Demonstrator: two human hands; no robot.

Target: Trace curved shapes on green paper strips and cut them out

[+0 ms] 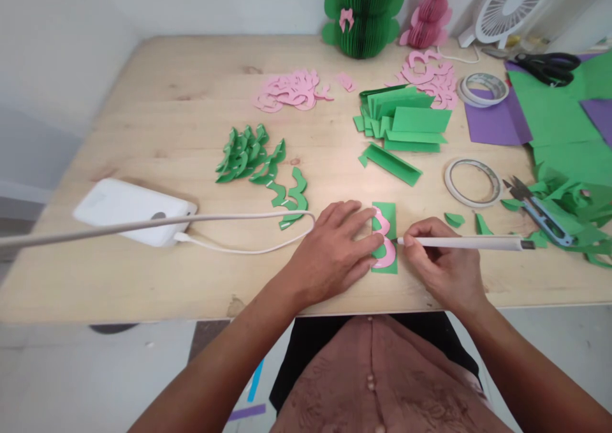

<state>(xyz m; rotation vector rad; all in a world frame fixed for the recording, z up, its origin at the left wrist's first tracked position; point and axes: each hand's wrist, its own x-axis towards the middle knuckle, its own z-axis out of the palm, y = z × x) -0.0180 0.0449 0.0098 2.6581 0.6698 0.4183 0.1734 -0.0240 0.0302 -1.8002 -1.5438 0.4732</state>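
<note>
My left hand (335, 248) lies flat near the table's front edge, its fingertips pressing a pink curved paper cutout (388, 254) onto a green paper rectangle (391, 213). From the right, my right hand (444, 264) grips a white pen (468, 243) whose tip is at the cutout's right edge, between its two lobes. The pen lies nearly level, its dark end pointing right. Left of my left hand are green scalloped paper pieces (291, 197), and a heap of similar folded ones (243, 155) sits behind them.
Behind my hands are green folded strips (415, 120), pink cutouts (291, 92) and a tape roll (473, 182). A blue-handled cutting tool (545, 213) lies among green scraps at right; black scissors (547, 66) lie farther back. A white power bank (136, 210) with a cable is at left.
</note>
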